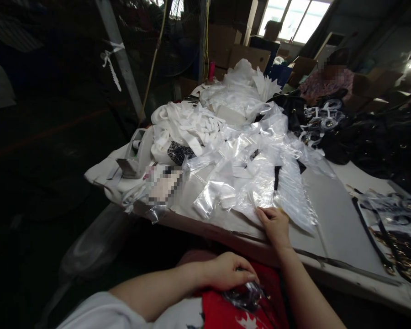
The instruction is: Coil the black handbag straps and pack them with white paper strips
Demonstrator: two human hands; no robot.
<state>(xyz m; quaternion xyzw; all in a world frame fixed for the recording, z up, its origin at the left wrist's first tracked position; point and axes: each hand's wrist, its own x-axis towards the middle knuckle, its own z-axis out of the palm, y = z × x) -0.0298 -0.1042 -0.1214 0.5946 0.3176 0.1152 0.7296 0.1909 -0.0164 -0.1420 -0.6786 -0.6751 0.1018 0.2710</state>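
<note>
- So, a wrapped bundle [246, 296] is held over the lap, bottom centre of the frame, under the left hand [228, 269].
- It's covered in clear, crinkly plastic, pretty shiny, with something dark showing through; what's inside can't really be made out.
- The left hand's fingers are curled down and nearly closed, with the top of the bundle gripped; some fingertips are hidden.
- Red cloth [215, 310] with a white print is seen just below it.
- Right of centre, lower half, the edge of a clear bag [265, 192] is pinched by the right hand [276, 224], thumb and forefinger brought together.
- That bag is flat, glossy and wrinkled, and is overlapped with a loose heap of similar ones [226, 178] mid-frame on the white table [329, 205].
- White straps [188, 123] are piled up left of the heap.
- Black stuff [397, 141] is heaped along the right side.
</note>
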